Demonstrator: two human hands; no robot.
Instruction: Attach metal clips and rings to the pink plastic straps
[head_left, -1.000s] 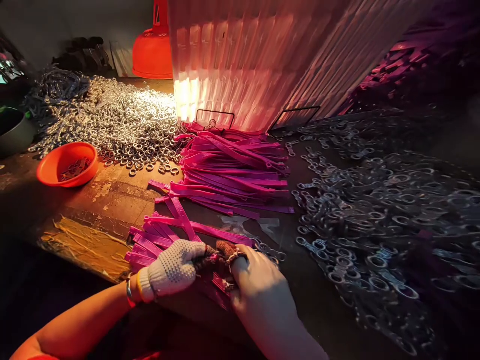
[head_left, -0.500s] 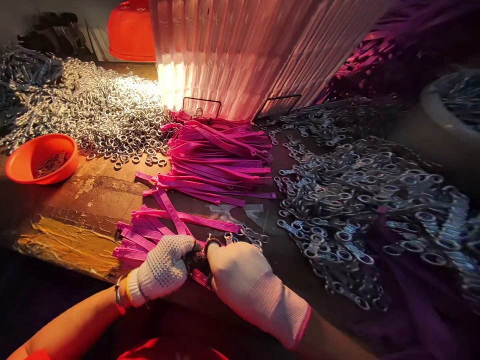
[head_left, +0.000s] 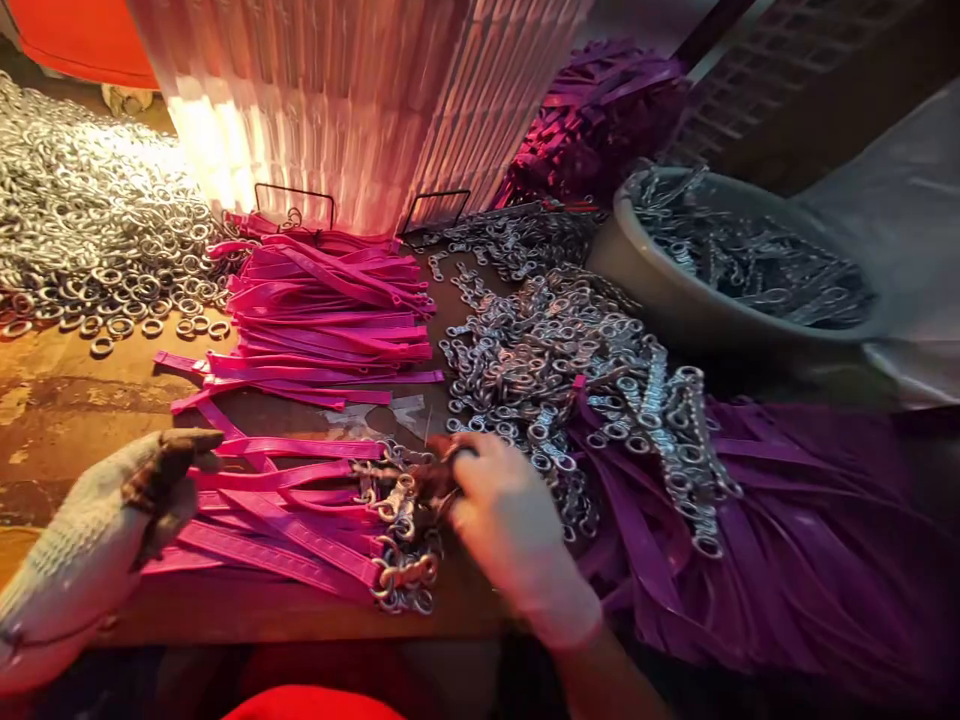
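Two gloved hands are in view. The left hand (head_left: 97, 540), in a white knitted glove with dark worn fingertips, hovers at the left end of a loose bundle of bright pink flat plastic straps (head_left: 285, 510); its fingers (head_left: 169, 465) are curled narrow, and whether they pinch a strap end cannot be told. The right hand (head_left: 510, 520), in a pale glove, lies at the opposite end of the same bundle, its fingers (head_left: 450, 462) closed around a cluster of silver metal snap hooks (head_left: 401, 525) fitted to the strap ends. The hand is blurred, so the exact hook gripped cannot be told. Roughly eight straps make up this bundle; about six hooks show at its end.

Beyond the fingers, further from the person, lies one larger stack of the same pink straps (head_left: 330, 310), too many to count. Left of that stack, one broad heap of silver metal rings (head_left: 90, 230) spreads over the worn brown wooden surface (head_left: 52, 400), with loose rings at its edge. To the right of the right fingers sits one heap of loose silver snap hooks (head_left: 555, 350), touching a spread of purple straps (head_left: 787, 540) carrying more hooks. Further right and beyond, one grey round basin (head_left: 675, 290) holds more metal hooks. One tall white ribbed translucent container (head_left: 360, 90), lit from within, stands behind the pink stack.
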